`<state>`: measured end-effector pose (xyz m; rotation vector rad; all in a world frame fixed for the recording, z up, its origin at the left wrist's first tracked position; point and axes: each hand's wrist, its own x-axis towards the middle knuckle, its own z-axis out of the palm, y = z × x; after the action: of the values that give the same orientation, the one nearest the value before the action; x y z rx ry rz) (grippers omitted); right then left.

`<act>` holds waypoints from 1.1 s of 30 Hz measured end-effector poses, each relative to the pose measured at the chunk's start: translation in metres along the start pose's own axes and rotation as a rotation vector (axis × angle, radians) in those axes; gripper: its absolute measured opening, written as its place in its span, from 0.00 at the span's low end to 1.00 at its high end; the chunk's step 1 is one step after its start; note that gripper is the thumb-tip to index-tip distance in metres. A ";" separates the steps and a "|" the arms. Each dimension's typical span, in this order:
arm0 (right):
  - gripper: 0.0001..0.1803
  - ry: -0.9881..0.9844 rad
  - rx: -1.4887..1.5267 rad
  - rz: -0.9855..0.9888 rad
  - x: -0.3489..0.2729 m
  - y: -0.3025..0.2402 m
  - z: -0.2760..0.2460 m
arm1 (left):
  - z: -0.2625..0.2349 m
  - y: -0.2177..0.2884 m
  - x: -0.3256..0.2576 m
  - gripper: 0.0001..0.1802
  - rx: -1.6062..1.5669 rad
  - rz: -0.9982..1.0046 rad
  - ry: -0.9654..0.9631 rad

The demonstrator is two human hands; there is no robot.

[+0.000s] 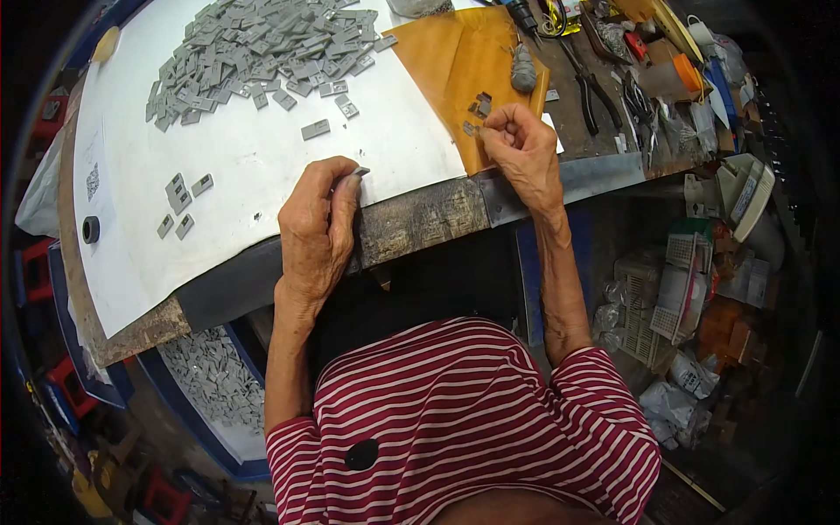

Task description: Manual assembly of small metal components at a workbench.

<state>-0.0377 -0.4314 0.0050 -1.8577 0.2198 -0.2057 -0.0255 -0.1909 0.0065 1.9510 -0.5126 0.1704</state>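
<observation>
My left hand (317, 223) is closed in a pinch over the front edge of the white sheet (236, 166). Between its thumb and finger sits a small grey plate (360, 171), mostly covered. Over the brown-orange sheet (451, 66), my right hand (528, 162) pinches thumb against forefinger; whatever is in the pinch is too small to name. Beside those fingertips lie several small dark metal pieces (480, 106). A single grey rectangular plate (316, 129) lies flat ahead of my left hand. Several more grey plates (178, 192) are spread out to its left.
A big heap of grey plates (262, 52) covers the back of the sheet. Black-handled pliers (598, 103) and other tools lie at the right. A black ring (91, 229) rests at the left. Below the table, a blue tray (236, 455) holds many grey pieces.
</observation>
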 end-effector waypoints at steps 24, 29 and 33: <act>0.05 -0.071 0.384 0.122 -0.006 -0.014 0.012 | -0.003 0.017 0.003 0.09 -0.342 -0.337 -0.097; 0.06 -0.141 0.252 0.086 -0.011 -0.024 0.021 | 0.000 0.015 0.007 0.12 -0.516 -0.410 -0.162; 0.08 -0.164 0.152 0.051 -0.014 -0.028 0.032 | 0.001 0.009 0.006 0.11 -0.702 -0.474 -0.122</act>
<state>-0.0419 -0.3900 0.0219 -1.7060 0.1341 -0.0337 -0.0239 -0.1966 0.0161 1.3407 -0.1376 -0.3877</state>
